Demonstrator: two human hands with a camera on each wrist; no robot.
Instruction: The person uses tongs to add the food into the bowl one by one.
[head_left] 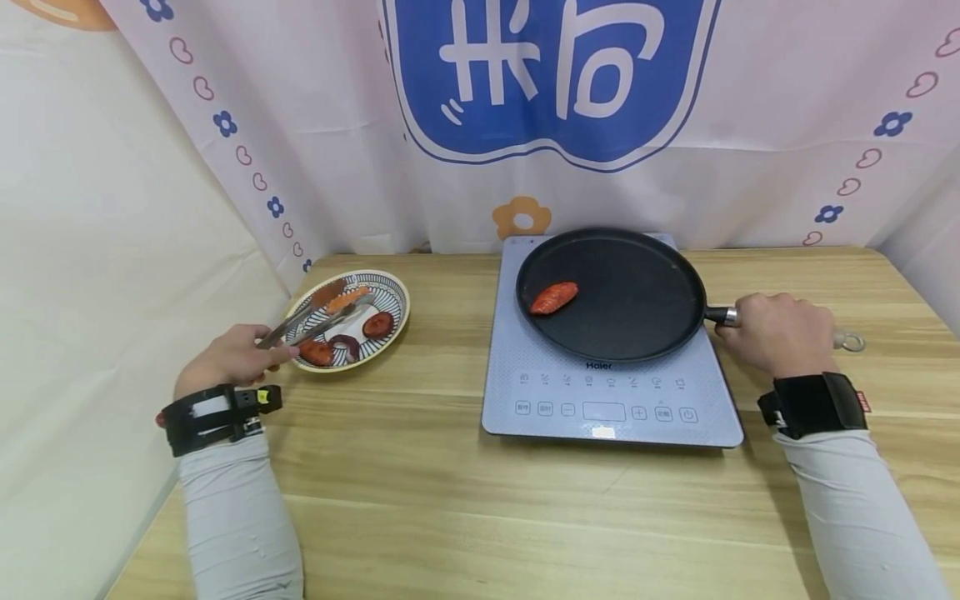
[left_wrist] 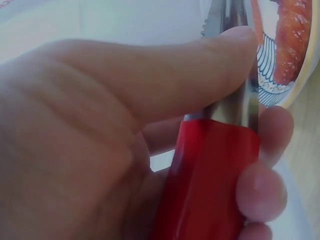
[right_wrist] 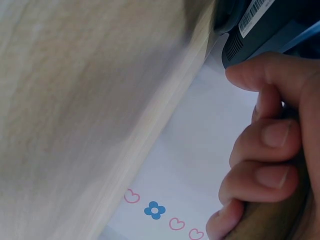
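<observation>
My left hand [head_left: 238,354] grips a pair of metal tongs [head_left: 324,323], whose red handle [left_wrist: 207,175] shows in the left wrist view. The tongs reach over a patterned plate [head_left: 405,302] at the left. Between their arms lies an orange piece of food [head_left: 347,300]; whether they squeeze it I cannot tell. Several reddish-brown pieces, one a scored sausage [left_wrist: 294,42], lie on the plate. My right hand [head_left: 780,333] holds the handle [head_left: 722,316] of a flat black pan [head_left: 622,292], fingers curled round it. One scored red sausage [head_left: 553,298] lies at the pan's left side.
Under the pan stands a white induction cooker [head_left: 607,425] with touch buttons along its front. The wooden table [head_left: 420,500] ends at a printed curtain [head_left: 337,167] behind, and a pale cloth wall [head_left: 112,250] rises at the left.
</observation>
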